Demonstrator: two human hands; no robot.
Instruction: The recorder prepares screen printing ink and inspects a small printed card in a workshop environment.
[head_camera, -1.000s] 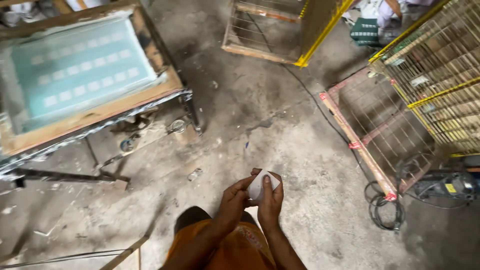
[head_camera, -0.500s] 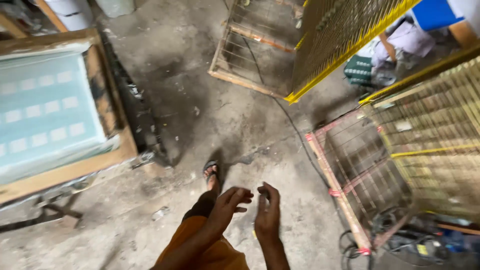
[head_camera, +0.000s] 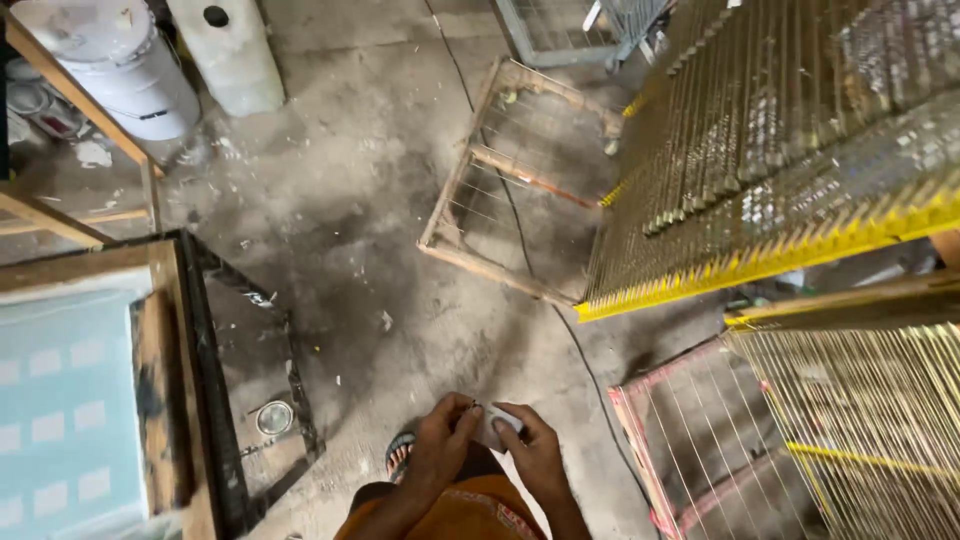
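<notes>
My left hand (head_camera: 442, 445) and my right hand (head_camera: 535, 455) meet low in the view, above my orange clothing (head_camera: 450, 512). Both hold a small pale object (head_camera: 491, 428) between the fingers; what it is I cannot tell. A sandalled foot (head_camera: 400, 455) shows on the grey concrete floor (head_camera: 350, 200) just left of my left hand.
A wooden screen frame with pale blue mesh (head_camera: 70, 400) lies at the left on a dark metal stand (head_camera: 215, 380). Yellow-edged wire racks (head_camera: 780, 170) fill the right. A wooden wire frame (head_camera: 510, 170) lies on the floor ahead. A white drum (head_camera: 110, 65) stands top left.
The view has swung left and forward across the floor. My hands, apart and spread half a second ago, have come together on the small pale object.
</notes>
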